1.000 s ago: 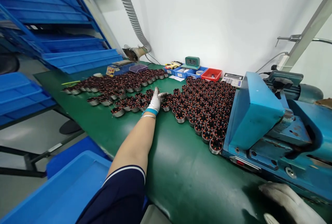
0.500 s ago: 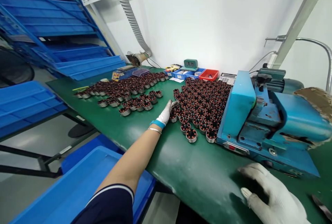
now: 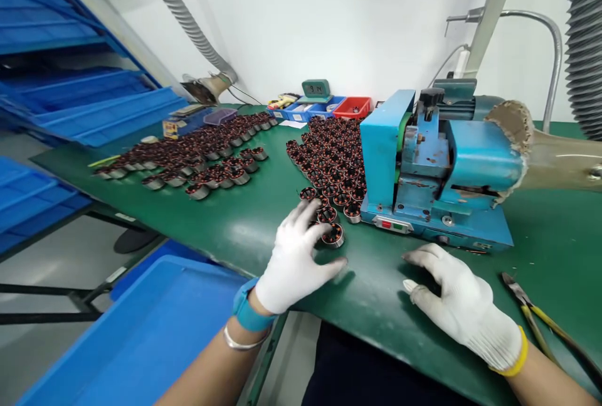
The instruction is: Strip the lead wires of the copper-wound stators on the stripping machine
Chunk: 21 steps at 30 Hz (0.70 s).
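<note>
My left hand (image 3: pixel 298 255), in a white glove, is spread at the near edge of a dense group of round metal rings with copper windings (image 3: pixel 333 155). Its fingertips are at the nearest rings, beside one front ring (image 3: pixel 333 235); nothing is held. My right hand (image 3: pixel 454 296), also gloved, hovers low over the green table with thumb and fingers apart and nothing between them. In front of it stands a blue machine (image 3: pixel 437 174) with a red and a green button. A second group of rings (image 3: pixel 197 152) lies farther left.
Yellow-handled cutters (image 3: pixel 531 309) lie at the right. Small blue bins (image 3: pixel 301 111), a red bin (image 3: pixel 352 107) and a clock (image 3: pixel 316 89) stand at the back. Blue crates (image 3: pixel 160 324) are below the left table edge (image 3: pixel 221 260); a hose (image 3: pixel 183 17) hangs behind.
My left hand has drawn back toward me from the side of the ring group, its fingers now spread. The view has turned right, bringing the whole machine and the cutters into sight.
</note>
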Motion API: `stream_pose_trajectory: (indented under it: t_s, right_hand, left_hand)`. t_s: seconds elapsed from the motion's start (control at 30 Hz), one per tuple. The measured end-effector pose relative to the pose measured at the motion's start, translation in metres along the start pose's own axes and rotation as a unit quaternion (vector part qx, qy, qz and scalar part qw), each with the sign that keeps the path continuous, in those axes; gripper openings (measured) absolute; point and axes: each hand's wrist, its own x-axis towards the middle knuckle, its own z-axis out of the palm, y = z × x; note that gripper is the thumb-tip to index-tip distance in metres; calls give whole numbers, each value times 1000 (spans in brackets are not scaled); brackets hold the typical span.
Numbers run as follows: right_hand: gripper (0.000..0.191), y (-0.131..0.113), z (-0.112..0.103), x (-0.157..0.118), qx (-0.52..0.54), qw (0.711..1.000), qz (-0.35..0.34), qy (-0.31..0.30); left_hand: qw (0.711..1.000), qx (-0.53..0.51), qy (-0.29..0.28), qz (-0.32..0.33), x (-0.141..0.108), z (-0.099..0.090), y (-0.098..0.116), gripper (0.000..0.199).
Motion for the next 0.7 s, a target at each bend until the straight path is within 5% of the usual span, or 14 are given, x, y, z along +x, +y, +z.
stream_pose_trajectory:
  t_s: [0.2, 0.37, 0.47, 0.53, 0.63, 0.7]
  right_hand:
    - [35, -13, 2, -1, -2, 999, -38, -6]
    - [77, -18, 2, 1, 63, 997, 15, 47]
    - [66, -12, 1, 2, 121, 985, -31, 117]
    - [55, -6, -2, 3, 143, 974, -22, 173]
    - [49, 0, -7, 3, 136, 961, 21, 238]
    - [50, 3, -9, 4, 119, 959, 13, 257]
  left_hand:
    - [992, 105, -17, 65, -13, 21, 22, 9]
    - [974, 25, -55, 218, -4, 26, 76, 18]
    - [961, -64, -89, 253, 11, 32, 104, 17]
    - [960, -164, -104, 200, 23, 37, 111, 26]
    - [945, -308, -101, 39, 43, 43, 113, 31]
    - [931, -324, -164, -36, 51, 47, 118, 33]
